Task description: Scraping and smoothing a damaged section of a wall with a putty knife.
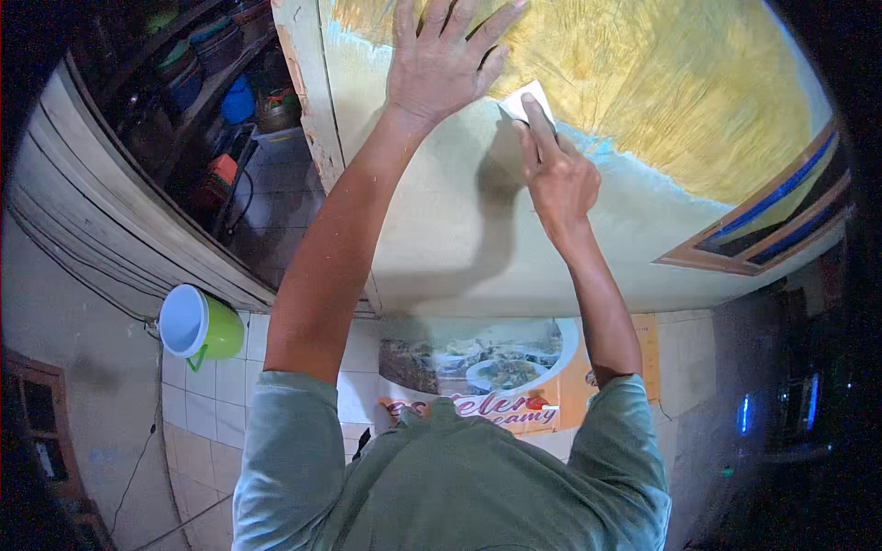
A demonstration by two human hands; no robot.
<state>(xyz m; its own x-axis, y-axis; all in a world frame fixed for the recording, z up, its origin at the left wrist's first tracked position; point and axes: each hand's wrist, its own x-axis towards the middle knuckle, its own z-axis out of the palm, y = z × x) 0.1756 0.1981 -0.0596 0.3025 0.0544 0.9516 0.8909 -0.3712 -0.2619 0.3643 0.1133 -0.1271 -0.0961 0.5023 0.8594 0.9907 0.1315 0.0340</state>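
Faces a pale wall (413, 202) with a crinkled yellow patch (634, 83) on its upper part. Grips a small, flat white piece (516, 101) of unclear long axis at the patch's lower edge in the right hand (565, 174). Spreads the left hand (439, 75) wide, holding nothing visible, up-left toward the wall's left edge. Shows reddish lettering on a printed floor sheet (459, 349).

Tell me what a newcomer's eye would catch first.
The wrinkled yellow patch stands out on the wall at the top, with the left hand splayed at its edge and the right hand holding a white flat piece at its lower border. Next comes the green bucket on the tiles at left.
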